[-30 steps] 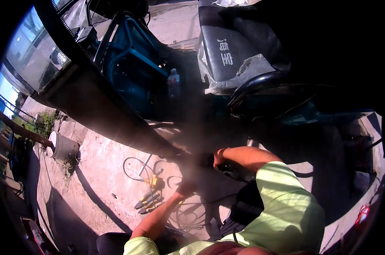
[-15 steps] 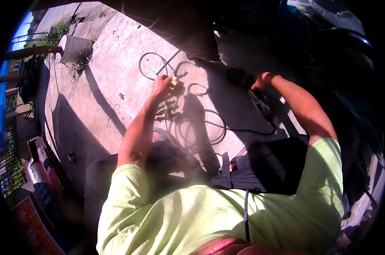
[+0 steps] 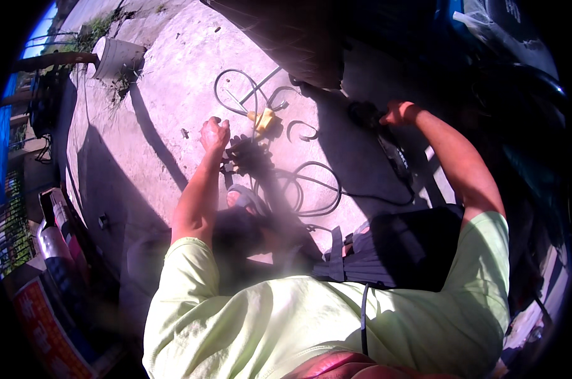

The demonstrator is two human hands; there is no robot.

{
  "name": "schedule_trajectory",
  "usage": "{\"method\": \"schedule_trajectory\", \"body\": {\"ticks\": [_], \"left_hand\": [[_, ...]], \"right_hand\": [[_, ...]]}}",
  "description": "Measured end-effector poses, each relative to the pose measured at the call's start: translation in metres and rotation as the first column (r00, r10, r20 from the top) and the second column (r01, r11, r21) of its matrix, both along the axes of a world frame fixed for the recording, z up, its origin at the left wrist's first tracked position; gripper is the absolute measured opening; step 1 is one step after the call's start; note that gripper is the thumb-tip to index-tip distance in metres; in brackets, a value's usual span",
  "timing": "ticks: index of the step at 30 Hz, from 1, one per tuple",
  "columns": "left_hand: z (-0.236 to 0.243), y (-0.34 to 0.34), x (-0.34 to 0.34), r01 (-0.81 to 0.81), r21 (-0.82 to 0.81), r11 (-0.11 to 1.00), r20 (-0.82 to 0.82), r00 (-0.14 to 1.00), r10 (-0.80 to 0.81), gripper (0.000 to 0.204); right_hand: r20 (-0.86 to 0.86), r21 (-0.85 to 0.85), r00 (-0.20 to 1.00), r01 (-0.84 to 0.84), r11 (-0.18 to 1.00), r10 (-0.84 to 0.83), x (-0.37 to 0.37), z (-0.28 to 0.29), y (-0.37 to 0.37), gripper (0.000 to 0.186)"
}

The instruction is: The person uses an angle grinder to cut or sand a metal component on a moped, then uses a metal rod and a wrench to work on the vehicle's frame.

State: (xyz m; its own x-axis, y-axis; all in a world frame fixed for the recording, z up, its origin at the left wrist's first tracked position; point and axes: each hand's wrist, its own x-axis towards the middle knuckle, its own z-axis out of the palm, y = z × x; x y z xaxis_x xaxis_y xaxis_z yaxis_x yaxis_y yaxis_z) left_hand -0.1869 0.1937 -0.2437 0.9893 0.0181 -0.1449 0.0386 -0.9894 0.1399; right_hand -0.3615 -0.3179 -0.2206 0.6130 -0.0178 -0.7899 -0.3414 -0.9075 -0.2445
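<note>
The long black power tool with a rounded head and slim body (image 3: 394, 151) lies slantwise in deep shade on the pale concrete ground (image 3: 169, 85), to the right of the picture's middle, head pointing away from the person. It looks like a hard-cased tool, probably stiff and fairly heavy, with most of its weight toward the head; the housing seems sturdy rather than fragile, and dust could make it slick. The slim body behind the head looks the soundest place to take hold, with the palm clear of the head, whose working side is too dark to read.

The right hand (image 3: 401, 114) is at the head end, its fingers bent round the tool, though shade hides exactly which part they grasp. From the tool's near end runs a thin black flexible cable (image 3: 340, 188), looped on the ground between the person's feet and the tool; it should bend easily but may drag at the tail.

Farther left, beyond the loops, lie a curved thin strip (image 3: 308, 138), a yellow blocky object (image 3: 262, 121) and a pale metal T-shaped rod (image 3: 258, 87). The left hand (image 3: 215, 134) is just left of the yellow object and apart from it, fingers partly curled; I cannot tell whether they pinch anything. Well beyond stands a tilted whitish bucket (image 3: 116, 58).
</note>
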Motion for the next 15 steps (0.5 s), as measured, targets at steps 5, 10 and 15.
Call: {"method": "schedule_trajectory", "body": {"ticks": [5, 10, 15], "left_hand": [[0.011, -0.058, -0.026, 0.052, -0.383, 0.922, -0.322, 0.928, -0.186, 0.049], [-0.005, -0.063, -0.045, 0.103, -0.273, 0.956, -0.342, 0.919, -0.197, 0.041], [0.003, -0.101, -0.081, 0.374, -0.475, 0.797, -0.245, 0.813, -0.528, 0.030]], "right_hand": [[0.162, -0.030, 0.987, 0.017, 0.999, -0.012, 0.007, -0.009, -0.002, 0.056], [0.284, 0.001, 0.952, 0.118, 0.993, -0.114, 0.007, 0.001, 0.014, 0.049], [0.323, 0.172, 0.934, 0.099, 0.980, -0.151, 0.010, 0.000, 0.039, 0.042]]}}
